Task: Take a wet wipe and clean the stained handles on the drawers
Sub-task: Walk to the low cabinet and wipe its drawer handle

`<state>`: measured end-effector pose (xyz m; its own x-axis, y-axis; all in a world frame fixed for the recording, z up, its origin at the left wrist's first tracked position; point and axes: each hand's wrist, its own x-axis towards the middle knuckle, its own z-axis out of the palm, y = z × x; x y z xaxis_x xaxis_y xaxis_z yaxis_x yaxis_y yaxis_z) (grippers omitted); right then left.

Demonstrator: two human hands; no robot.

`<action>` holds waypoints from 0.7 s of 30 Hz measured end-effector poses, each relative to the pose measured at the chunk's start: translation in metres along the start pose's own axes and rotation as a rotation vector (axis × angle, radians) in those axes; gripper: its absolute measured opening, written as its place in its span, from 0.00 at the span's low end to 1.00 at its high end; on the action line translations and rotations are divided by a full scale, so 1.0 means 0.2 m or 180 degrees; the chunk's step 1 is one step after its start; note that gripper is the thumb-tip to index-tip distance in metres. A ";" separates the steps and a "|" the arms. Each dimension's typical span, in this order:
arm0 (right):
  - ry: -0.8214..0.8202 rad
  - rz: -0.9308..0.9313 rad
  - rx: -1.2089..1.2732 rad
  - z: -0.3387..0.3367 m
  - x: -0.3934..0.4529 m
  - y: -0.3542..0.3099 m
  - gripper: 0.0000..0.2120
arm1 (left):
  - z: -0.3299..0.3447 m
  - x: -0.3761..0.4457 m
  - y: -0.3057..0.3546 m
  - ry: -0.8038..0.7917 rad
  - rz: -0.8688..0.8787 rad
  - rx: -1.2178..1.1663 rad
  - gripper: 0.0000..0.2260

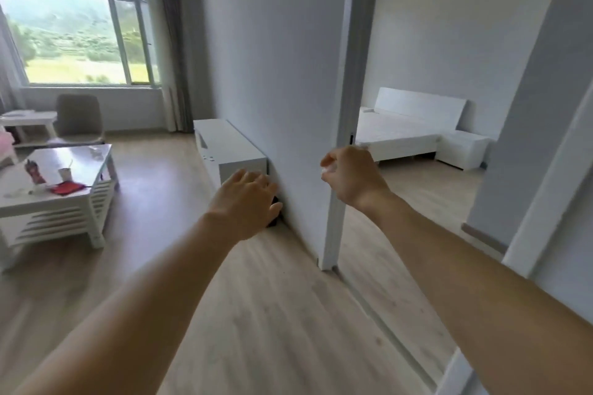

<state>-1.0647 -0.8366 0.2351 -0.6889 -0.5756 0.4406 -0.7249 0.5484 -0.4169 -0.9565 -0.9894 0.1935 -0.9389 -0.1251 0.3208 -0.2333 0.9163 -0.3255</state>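
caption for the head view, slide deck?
Both bare hands raised, left hand open, right hand pinching something white, facing the long white low cabinet.

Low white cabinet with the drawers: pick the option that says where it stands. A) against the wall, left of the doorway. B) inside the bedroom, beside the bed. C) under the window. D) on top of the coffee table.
A: the low white cabinet stands along the wall, left of the doorway, just beyond the left hand.

text: none legible | labels: none | brands: none | numbers: none | signs: none | frame motion-blurred
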 end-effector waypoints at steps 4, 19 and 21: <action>-0.0144 -0.0228 0.0085 0.38 0.32 -0.17 0.07 | 0.29 0.05 -0.38 -0.0142 -0.0238 0.0073 0.21; -0.0685 -0.0527 0.0399 1.65 2.11 -0.62 0.09 | 1.18 0.90 -1.96 -0.0737 -0.0867 0.0298 0.21; -0.0760 -0.0678 0.0434 1.86 2.29 -0.76 0.09 | 1.29 0.96 -2.21 -0.0826 -0.0993 0.0359 0.21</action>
<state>-1.2708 -1.4089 0.2048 -0.4914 -0.8030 0.3373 -0.8348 0.3238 -0.4452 -1.0986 -1.5173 0.1689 -0.8481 -0.4950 0.1893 -0.5293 0.7738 -0.3481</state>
